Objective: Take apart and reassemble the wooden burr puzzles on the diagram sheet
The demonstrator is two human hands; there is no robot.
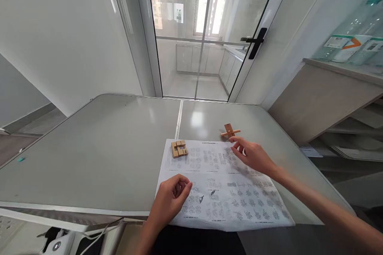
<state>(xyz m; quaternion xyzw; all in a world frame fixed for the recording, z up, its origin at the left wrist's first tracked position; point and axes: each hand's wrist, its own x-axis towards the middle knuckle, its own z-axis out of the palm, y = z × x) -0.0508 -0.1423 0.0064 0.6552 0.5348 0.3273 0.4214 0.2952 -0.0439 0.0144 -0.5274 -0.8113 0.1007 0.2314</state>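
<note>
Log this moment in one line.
left hand: loosely curled over white printed paper sheet | right hand: open beside brown wooden plank-and-dowel cross, contact unclear | pale wooden block cluster: on sheet's far-left corner

A broad lane runs over the left half of the table [119,139], from far edge to near edge, past a small teal bit [20,159] near the left edge. The wooden blocks [180,152] obstruct the paper sheet's [206,173] far-left corner. Between them and the crossed wooden pieces [228,128], a gap opens toward the far edge. The right hand [253,153] blocks access from the right edge; the left hand [171,196] obstructs the sheet's near-left corner.
</note>
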